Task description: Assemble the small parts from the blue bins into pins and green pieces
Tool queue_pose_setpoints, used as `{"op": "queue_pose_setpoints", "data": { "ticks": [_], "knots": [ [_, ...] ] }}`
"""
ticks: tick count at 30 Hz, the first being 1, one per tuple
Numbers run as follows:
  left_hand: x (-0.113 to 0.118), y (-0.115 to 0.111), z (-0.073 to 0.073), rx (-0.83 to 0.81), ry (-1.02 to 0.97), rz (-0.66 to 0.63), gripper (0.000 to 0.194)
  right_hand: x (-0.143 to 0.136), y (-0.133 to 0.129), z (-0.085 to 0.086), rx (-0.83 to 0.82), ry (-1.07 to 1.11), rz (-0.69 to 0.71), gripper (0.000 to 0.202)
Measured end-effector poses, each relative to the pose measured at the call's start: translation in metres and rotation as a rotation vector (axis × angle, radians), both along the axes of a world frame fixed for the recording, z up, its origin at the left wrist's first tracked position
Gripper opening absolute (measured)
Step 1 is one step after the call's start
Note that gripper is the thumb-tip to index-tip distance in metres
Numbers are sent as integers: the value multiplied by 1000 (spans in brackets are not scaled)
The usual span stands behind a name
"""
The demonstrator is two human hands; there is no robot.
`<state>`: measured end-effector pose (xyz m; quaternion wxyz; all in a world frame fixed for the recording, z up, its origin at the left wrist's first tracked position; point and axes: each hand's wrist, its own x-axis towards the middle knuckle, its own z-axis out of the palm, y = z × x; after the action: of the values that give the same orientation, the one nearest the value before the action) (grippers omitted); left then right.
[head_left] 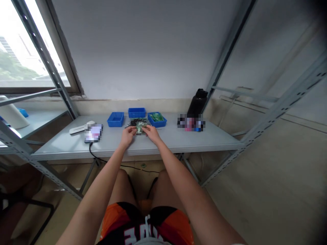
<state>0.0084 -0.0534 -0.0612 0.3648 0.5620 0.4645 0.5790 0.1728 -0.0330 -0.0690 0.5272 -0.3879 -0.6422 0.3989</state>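
Between my two hands is a small green packet [139, 128], pinched at its left edge by my left hand [129, 134] and at its right edge by my right hand [152, 133]. Fingers of both hands are closed on it. Just behind it lies a pile of dark, thin pieces [138, 121], too small to make out. A blue tray [159, 124] at the right of the pile holds green packets [156, 117]. Two more blue trays stand at the back [137, 112] and to the left [115, 119].
A phone [93, 133] with a black cable [95, 157] and a white device [78, 129] lie on the table [173, 144] at the left. On the right stands a black bottle [197, 103] behind blurred items [191, 123]. Metal posts rise at both sides.
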Motion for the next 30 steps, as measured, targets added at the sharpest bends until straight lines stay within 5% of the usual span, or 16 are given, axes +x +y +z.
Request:
{"op": "queue_pose_setpoints", "data": {
  "ticks": [11, 17, 25, 30],
  "knots": [
    [1, -4, 4, -6, 9, 14, 18, 0, 2, 0, 60, -96, -62, 22],
    [2, -12, 10, -19, 33, 33, 20, 3, -16, 10, 334, -230, -306, 30],
    [3, -12, 15, -30, 72, 46, 25, 90, 22, 42, 453, -333, -862, 45],
    [-8, 10, 29, 44, 261, 40, 26, 106, 53, 34, 314, -590, -790, 39]
  ]
}}
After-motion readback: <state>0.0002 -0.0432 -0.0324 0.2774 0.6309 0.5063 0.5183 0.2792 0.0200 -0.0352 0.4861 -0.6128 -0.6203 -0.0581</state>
